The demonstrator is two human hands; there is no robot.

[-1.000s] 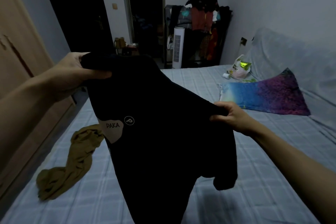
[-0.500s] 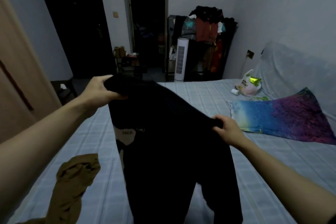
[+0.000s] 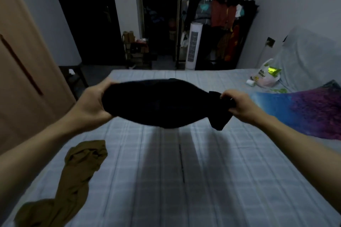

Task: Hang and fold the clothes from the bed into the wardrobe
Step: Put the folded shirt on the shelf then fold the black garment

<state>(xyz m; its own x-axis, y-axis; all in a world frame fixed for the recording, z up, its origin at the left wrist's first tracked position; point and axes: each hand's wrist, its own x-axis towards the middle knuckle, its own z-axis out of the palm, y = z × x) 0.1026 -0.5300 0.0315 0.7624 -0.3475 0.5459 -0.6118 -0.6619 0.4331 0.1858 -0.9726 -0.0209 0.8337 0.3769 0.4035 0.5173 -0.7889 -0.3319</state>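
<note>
Where it hung full-length a moment ago, the black garment (image 3: 158,105) now billows flat above the bed (image 3: 212,180), left hand (image 3: 90,104) and right hand (image 3: 238,105) each pinching an end, likely to be spread for folding.

We see the checked bed (image 3: 166,180); olive garment (image 3: 73,177) below our left hand (image 3: 90,103); colourful pillow (image 3: 302,110), plastic bag (image 3: 265,77) beyond our right hand (image 3: 239,105).

Dim rm, pale walls. White tower fan (image 3: 192,45) at far wall; loaded clothes rack (image 3: 224,24) just right of it, dark doorway (image 3: 159,14) left.
</note>
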